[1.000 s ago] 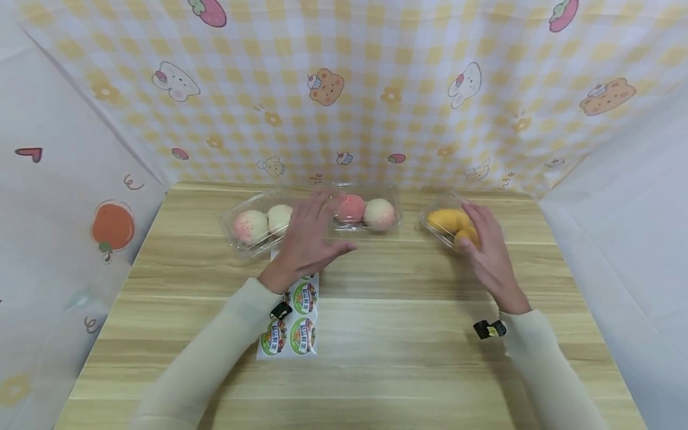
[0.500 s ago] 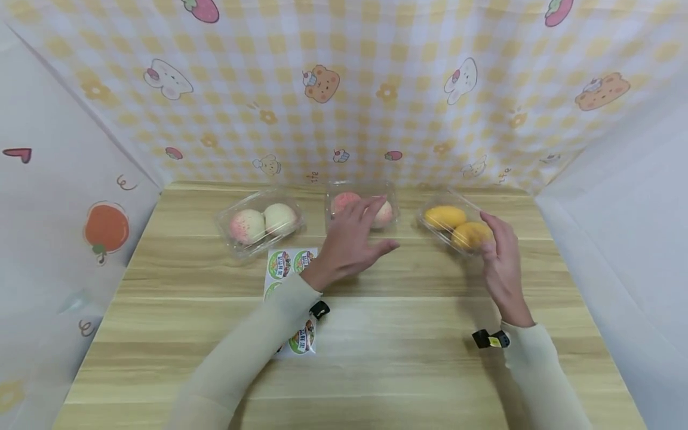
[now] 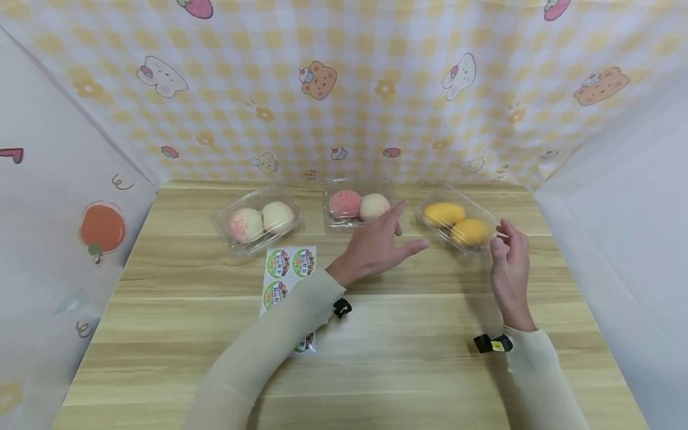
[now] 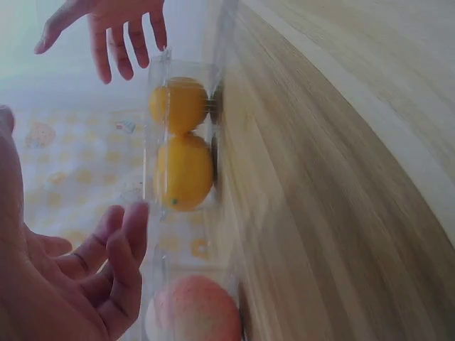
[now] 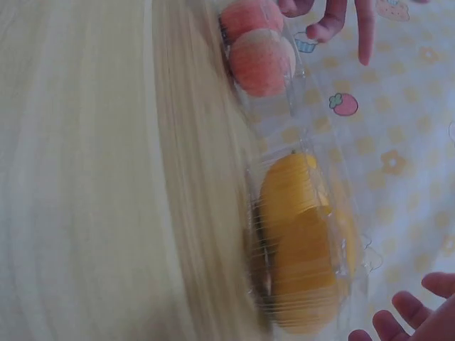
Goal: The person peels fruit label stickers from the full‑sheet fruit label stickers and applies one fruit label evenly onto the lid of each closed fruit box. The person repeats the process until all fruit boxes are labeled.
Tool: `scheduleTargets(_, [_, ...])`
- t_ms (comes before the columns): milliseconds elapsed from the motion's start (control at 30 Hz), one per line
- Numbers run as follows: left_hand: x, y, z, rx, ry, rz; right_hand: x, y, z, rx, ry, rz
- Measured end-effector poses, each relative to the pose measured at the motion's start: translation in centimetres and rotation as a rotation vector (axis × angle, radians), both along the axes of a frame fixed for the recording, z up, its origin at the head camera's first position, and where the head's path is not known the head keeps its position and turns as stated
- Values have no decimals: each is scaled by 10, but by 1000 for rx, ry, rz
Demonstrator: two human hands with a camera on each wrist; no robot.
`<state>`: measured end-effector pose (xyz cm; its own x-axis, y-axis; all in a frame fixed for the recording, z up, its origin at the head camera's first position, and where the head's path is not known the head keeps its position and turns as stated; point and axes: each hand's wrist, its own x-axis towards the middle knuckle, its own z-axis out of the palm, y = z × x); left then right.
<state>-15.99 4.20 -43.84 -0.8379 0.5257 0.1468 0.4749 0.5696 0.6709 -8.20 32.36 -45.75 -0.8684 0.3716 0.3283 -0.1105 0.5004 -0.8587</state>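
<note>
A clear plastic box (image 3: 424,226) with two yellow mangoes (image 3: 470,232) stands at the right back of the table. My right hand (image 3: 512,272) is just beyond its right end, fingers loosely bent and holding nothing. In the left wrist view, the fingertips of that right hand (image 4: 117,35) come close to the box's end; whether they touch it I cannot tell. My left hand (image 3: 373,248) hovers in front of the middle clear box (image 3: 352,224), its thumb pointing toward the mangoes. That box contains two peaches (image 3: 346,205), one pink and one paler. Nothing is in the left hand.
Another clear box (image 3: 257,243) with two pale peaches (image 3: 245,226) stands at the left back. A sheet of round fruit stickers (image 3: 291,263) lies in front of it, partly under the left sleeve. A checkered cloth (image 3: 355,119) hangs behind the wooden table (image 3: 408,358).
My left hand has moved right, from beside the left box past the middle peaches. My right hand has drawn back right and down from over the mango box, uncovering both mangoes.
</note>
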Motion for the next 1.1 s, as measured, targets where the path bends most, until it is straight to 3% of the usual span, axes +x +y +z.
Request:
scheduleTargets(133, [-4,12,-2,10,-41,12,0,4,-2,-62,-101,-50])
scheduleTargets(267, [-9,21,-5,-9,-67,9,0,9,-2,-224,-214,-47])
scheduleTargets(467, [-16,31,-12,-29,-88,-9,-1,14,1,-441,-300,-37])
scheduleTargets(667, [-20,41,-20,-61,-82,-28,-3,16,1,-487,-386,-51])
scheduleTargets(900, [-22,55,-28,-131,-93,25,-6,14,-1,-500,-455,-51])
scheduleTargets(1100, [-40,73,-64,-128,-129,46,-8,12,-3,-516,-467,-54])
